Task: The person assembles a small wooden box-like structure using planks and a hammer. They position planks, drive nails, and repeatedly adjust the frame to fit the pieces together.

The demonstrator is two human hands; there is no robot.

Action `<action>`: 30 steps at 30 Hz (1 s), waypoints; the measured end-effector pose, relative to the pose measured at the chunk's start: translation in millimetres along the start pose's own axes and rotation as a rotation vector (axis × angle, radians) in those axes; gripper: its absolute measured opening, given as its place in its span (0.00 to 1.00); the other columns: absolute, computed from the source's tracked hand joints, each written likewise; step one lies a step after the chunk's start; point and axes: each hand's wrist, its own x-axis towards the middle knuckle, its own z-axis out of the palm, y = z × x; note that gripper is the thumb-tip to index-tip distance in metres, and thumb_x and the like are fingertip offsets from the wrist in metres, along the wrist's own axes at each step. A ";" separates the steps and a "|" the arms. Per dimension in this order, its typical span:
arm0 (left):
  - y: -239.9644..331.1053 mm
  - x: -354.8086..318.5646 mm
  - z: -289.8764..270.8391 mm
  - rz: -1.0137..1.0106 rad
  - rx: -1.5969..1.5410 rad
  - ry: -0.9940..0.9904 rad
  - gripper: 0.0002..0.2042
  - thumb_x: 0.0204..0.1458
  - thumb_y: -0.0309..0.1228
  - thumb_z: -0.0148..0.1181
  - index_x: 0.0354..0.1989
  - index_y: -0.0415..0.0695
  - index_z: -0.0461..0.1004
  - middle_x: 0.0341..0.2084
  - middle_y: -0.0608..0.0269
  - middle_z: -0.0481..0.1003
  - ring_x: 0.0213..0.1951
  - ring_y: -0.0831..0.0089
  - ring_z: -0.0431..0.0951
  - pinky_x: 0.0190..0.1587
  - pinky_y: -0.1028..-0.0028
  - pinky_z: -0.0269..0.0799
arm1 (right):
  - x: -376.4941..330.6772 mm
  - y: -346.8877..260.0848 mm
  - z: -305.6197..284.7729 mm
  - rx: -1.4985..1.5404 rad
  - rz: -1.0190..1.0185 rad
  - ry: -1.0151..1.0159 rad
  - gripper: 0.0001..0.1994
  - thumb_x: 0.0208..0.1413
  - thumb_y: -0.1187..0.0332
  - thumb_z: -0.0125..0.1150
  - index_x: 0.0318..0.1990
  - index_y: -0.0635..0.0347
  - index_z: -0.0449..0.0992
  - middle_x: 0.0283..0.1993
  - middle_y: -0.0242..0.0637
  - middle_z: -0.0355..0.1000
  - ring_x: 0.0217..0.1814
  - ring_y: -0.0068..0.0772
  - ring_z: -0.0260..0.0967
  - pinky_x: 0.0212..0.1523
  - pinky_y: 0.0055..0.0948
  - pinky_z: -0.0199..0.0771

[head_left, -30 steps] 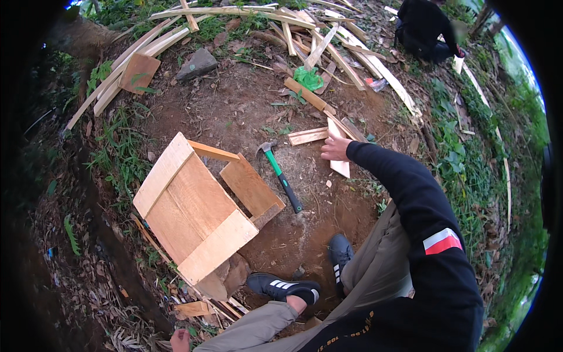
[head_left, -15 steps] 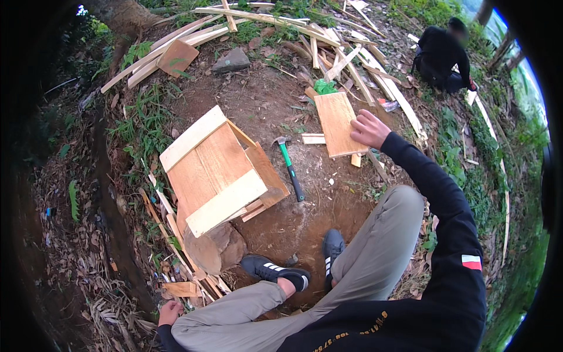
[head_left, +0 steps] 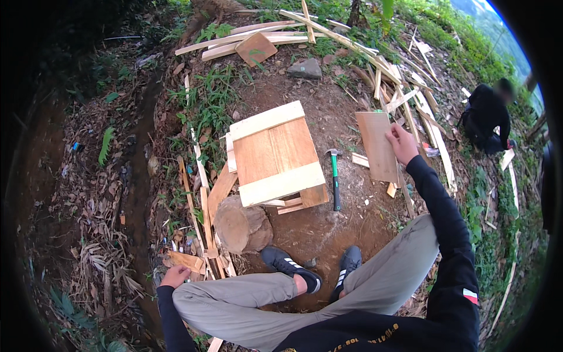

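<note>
My right hand is closed on the right edge of a flat rectangular wooden board, its face in shade. The board stands tilted above the dirt. My left hand is beside my left knee with its fingers loosely bent and nothing visible in them. Close to it lies a scrap of wood. In front of me sits a box-like wooden piece with pale strips along two edges of its top. Between that piece and the board, a claw hammer with a green and black handle lies on the ground.
A cut log stands by the box's near left corner, close to my left shoe. Long wooden strips are piled at the back, near a grey stone. Another person in dark clothes crouches at the far right.
The head view has shifted, moving the ground things rightward in the picture. My right hand has tilted the board up, and its face looks darker. More of my left hand and forearm shows.
</note>
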 end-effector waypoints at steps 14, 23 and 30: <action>-1.9 -4.0 3.6 0.026 0.132 0.030 0.17 0.55 0.40 0.59 0.38 0.35 0.77 0.29 0.51 0.80 0.33 0.63 0.80 0.39 0.66 0.73 | -12.7 43.8 39.2 1.958 0.226 -0.677 0.14 0.64 0.58 0.45 0.30 0.57 0.62 0.20 0.33 0.60 0.19 0.33 0.61 0.20 0.33 0.64; 6.7 -19.1 12.9 0.077 0.147 0.106 0.17 0.55 0.42 0.59 0.38 0.36 0.78 0.29 0.50 0.79 0.34 0.59 0.80 0.40 0.65 0.73 | -26.0 120.6 59.1 1.794 0.544 -0.481 0.18 0.63 0.53 0.41 0.24 0.51 0.62 0.16 0.28 0.57 0.15 0.29 0.52 0.17 0.31 0.55; -2.6 -35.6 2.0 -0.036 0.171 0.026 0.15 0.53 0.40 0.54 0.33 0.38 0.79 0.30 0.46 0.79 0.38 0.52 0.79 0.43 0.61 0.73 | -29.7 80.6 91.6 1.403 0.935 -0.142 0.16 0.63 0.52 0.42 0.26 0.47 0.63 0.16 0.25 0.56 0.14 0.28 0.51 0.16 0.31 0.52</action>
